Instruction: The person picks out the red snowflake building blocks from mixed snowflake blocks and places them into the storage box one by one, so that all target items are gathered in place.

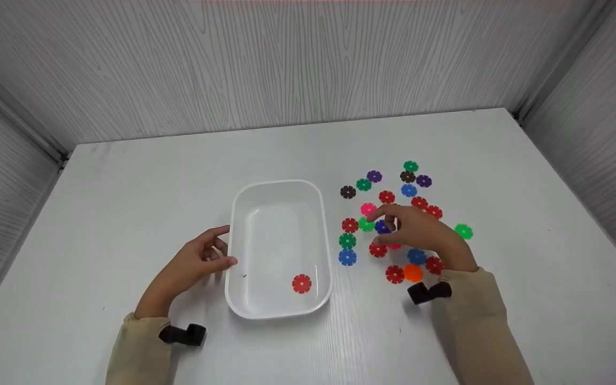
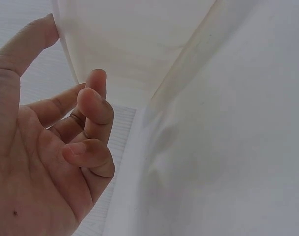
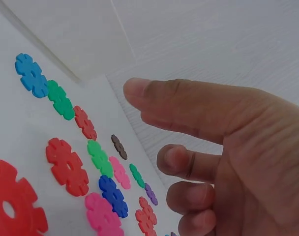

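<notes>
A white rectangular tray (image 1: 281, 314) lies on the table with one red notched plastic disc (image 1: 301, 284) inside, near its front right corner. At the tray's left rim, my left hand (image 1: 193, 262) touches the side with thumb and index fingertip; its other fingers curl loosely beside the wall. My right hand (image 1: 420, 230) hovers over a scatter of coloured notched discs, thumb and index finger apart, holding nothing. Beneath and around its fingertips lie a dark blue disc (image 3: 113, 195), a light green disc (image 3: 100, 157) and a red disc (image 3: 67, 166).
Several more discs spread right of the tray, including a blue one (image 1: 347, 257) close to its wall, an orange one (image 1: 413, 272) near the right wrist and a green one (image 1: 464, 231) farther right. Grey wood-grain panels (image 1: 286, 64) enclose the white table (image 1: 142, 176).
</notes>
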A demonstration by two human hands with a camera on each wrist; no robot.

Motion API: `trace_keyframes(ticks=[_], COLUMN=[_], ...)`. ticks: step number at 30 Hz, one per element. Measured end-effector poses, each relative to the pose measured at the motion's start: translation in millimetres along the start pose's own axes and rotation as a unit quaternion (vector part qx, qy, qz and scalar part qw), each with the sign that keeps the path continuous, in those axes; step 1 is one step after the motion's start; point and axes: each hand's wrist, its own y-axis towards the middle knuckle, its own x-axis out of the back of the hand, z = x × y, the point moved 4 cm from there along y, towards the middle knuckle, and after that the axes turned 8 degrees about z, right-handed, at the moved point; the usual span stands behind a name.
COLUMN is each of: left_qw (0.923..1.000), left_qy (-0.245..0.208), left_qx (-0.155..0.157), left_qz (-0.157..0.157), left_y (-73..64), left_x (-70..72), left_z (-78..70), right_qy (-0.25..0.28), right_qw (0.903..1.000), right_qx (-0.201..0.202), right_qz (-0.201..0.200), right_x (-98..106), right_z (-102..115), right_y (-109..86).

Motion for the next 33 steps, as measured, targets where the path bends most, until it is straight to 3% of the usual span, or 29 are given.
trace_keyframes(ticks=[6,12,25,33], left_qw=[1.0,1.0,0.9999,0.9999], left_qy=[0.002,0.009,0.009,0.001], left_qx=[0.001,0.003,0.009,0.001], left_qz=[0.001,0.004,0.008,0.011], left_y=[-0.2,-0.5,-0.4,0.4], left_x=[0.5,1.0,2.0,-0.5], left_z=[-1.7,-1.6,-1.2,-1.5], right_qy=[-0.001,-0.032,-0.103,-0.096], right_qw=[0.9993,0.9983,0.994,0.9953], right_qx=[-0.029,-0.043,-0.037,-0.015], right_qz=[0.025,0.022,0.009,0.0], right_x=[-5.7,-9.8,-16.4,-16.5], right_z=[-7.3,-11.1,-3.0,-3.4], right_y=[0.0,0.8,4.8,5.2])
